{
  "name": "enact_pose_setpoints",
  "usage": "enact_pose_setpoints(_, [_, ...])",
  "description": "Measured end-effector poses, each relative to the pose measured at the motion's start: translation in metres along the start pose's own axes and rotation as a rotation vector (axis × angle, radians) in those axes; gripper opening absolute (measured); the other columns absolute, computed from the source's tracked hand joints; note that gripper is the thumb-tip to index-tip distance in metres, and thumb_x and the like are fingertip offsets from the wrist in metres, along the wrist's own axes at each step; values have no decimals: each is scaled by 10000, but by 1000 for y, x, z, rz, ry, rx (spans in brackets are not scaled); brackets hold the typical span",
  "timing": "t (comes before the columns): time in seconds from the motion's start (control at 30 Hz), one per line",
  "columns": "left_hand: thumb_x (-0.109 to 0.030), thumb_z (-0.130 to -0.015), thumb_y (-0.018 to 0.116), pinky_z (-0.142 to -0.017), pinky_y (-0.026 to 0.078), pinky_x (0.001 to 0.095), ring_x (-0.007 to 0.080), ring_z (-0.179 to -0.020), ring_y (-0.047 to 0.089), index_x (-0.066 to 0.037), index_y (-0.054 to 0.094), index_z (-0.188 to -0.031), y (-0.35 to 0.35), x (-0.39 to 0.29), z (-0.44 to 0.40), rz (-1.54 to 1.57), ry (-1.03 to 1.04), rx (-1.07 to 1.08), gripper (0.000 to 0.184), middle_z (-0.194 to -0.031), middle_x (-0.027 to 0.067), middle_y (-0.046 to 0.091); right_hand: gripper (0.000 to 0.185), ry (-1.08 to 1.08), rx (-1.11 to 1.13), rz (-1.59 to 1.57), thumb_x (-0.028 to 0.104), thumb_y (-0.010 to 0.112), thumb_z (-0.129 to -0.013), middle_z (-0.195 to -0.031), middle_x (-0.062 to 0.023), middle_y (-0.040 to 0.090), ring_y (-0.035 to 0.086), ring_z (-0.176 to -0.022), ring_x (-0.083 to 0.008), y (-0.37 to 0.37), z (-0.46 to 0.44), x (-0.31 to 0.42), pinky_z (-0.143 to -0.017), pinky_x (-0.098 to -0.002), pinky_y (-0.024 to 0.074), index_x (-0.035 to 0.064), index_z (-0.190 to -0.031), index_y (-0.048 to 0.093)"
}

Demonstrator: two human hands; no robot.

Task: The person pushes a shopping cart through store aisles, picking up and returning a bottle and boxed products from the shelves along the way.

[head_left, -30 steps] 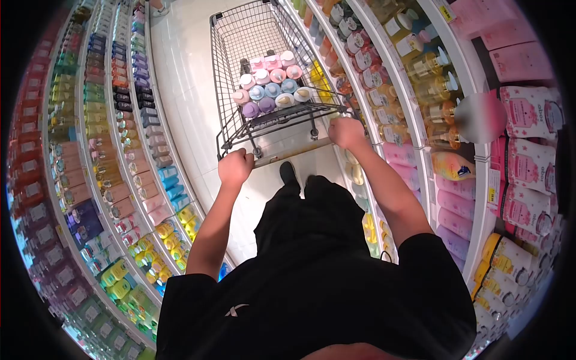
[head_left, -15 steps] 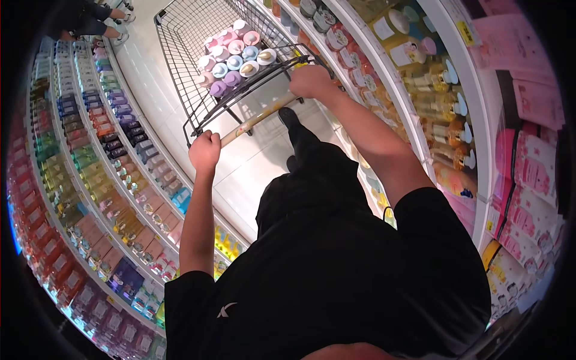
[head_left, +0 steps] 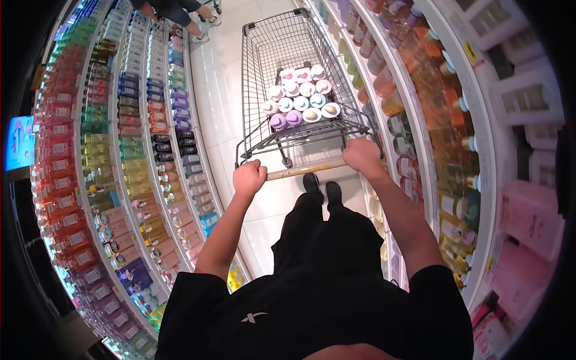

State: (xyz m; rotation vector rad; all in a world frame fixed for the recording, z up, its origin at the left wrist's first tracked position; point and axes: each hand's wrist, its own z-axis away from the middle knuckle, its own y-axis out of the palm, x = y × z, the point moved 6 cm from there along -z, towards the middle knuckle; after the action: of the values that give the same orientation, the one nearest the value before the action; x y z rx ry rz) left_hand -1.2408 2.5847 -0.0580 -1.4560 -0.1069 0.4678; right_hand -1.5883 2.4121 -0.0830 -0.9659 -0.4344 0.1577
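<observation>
A wire shopping cart (head_left: 248, 78) stands in front of me, its handle (head_left: 306, 170) running crosswise. My left hand (head_left: 249, 178) is wrapped round the handle's left end. Round the right end, close to the shelf, my right hand (head_left: 363, 157) is closed. Inside the basket, several pump bottles (head_left: 300, 96) stand in tight rows. Their tops are pink, white, blue and purple, and a few have gold-coloured pumps.
Shelves of coloured bottles (head_left: 66, 165) line the left side. On the right, another shelf rack (head_left: 420, 114) holds bottles, with pink packages (head_left: 531, 210) beyond it. A person (head_left: 186, 18) stands ahead at the upper left. Pale floor tiles (head_left: 222, 99) run between the shelves.
The view has turned, so the cart now points straight ahead rather than up and left. Both my feet show under the handle. My hands keep their hold on it.
</observation>
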Motion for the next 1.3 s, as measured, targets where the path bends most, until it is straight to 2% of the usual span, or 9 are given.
enact_pose_setpoints(0.07, [-320, -886, 583, -652, 561, 548, 423, -679, 681, -59, 668, -736, -9, 3, -29, 12, 23, -19, 313, -729, 192, 690, 329, -18, -118, -40, 260, 589, -892, -1036, -203, 818, 789, -992, -404, -8, -26, 4, -862, -523, 613, 71, -969, 847])
enact_pose_setpoints(0.27, [-303, -867, 591, -653, 565, 549, 422, -672, 678, -62, 671, -713, -18, 18, -126, 34, 35, -39, 296, -711, 189, 682, 322, 13, -163, -94, 272, 555, -919, -1003, -180, 811, 771, -977, -415, -43, -110, 21, -880, -530, 605, 99, -909, 826])
enact_pose_setpoints(0.5, [-303, -862, 600, -658, 571, 550, 418, -669, 684, -66, 665, -705, -31, 33, -236, 16, 71, -51, 292, -708, 182, 686, 336, -10, -164, -82, 286, 538, -923, -970, -197, 797, 765, -946, -417, -88, -204, 38, -873, -524, 607, 117, -891, 827])
enact_pose_setpoints(0.7, [-312, -865, 598, -660, 580, 544, 414, -662, 693, -71, 672, -704, -47, 46, -321, 39, 90, -52, 299, -716, 184, 698, 389, 83, -21, -48, 328, 503, -948, -1093, -203, 803, 759, -1069, -411, -129, -284, 58, -952, -531, 601, 153, -1005, 845])
enact_pose_setpoints(0.77, [-315, -865, 600, -662, 586, 541, 412, -661, 697, -73, 673, -700, -52, 50, -345, 68, 113, -63, 301, -719, 183, 704, 416, 140, 85, 0, 335, 517, -960, -1252, -173, 790, 743, -1186, -366, -138, -306, 61, -1033, -494, 583, 143, -1148, 835])
enact_pose_setpoints(1.03, [-292, -864, 603, -637, 583, 534, 404, -650, 703, -75, 654, -693, -76, 67, -441, 51, 126, -93, 281, -710, 176, 696, 397, 135, 72, -11, 323, 530, -943, -1211, -176, 803, 760, -1137, -387, -189, -394, 87, -1002, -500, 598, 156, -1104, 851])
enact_pose_setpoints(1.07, [-309, -888, 586, -691, 585, 555, 416, -709, 709, -73, 680, -748, -71, 70, -454, 50, 96, -40, 290, -760, 189, 714, 394, 129, 70, -11, 311, 524, -942, -1195, -180, 805, 763, -1125, -392, -193, -405, 86, -995, -503, 601, 152, -1089, 853])
enact_pose_setpoints(1.13, [-309, -890, 585, -691, 584, 555, 416, -715, 709, -74, 680, -752, -80, 74, -480, 55, 87, -36, 289, -765, 186, 715, 385, 96, 39, 7, 278, 510, -941, -1180, -189, 805, 765, -1114, -399, -205, -432, 93, -986, -508, 602, 143, -1044, 855])
enact_pose_setpoints(1.3, [-333, -900, 585, -704, 581, 557, 421, -736, 707, -79, 682, -768, -97, 84, -552, 46, 48, -13, 303, -782, 175, 717, 373, 93, 7, -22, 294, 528, -954, -1171, -160, 811, 762, -1125, -378, -250, -493, 110, -981, -506, 602, 157, -1100, 844])
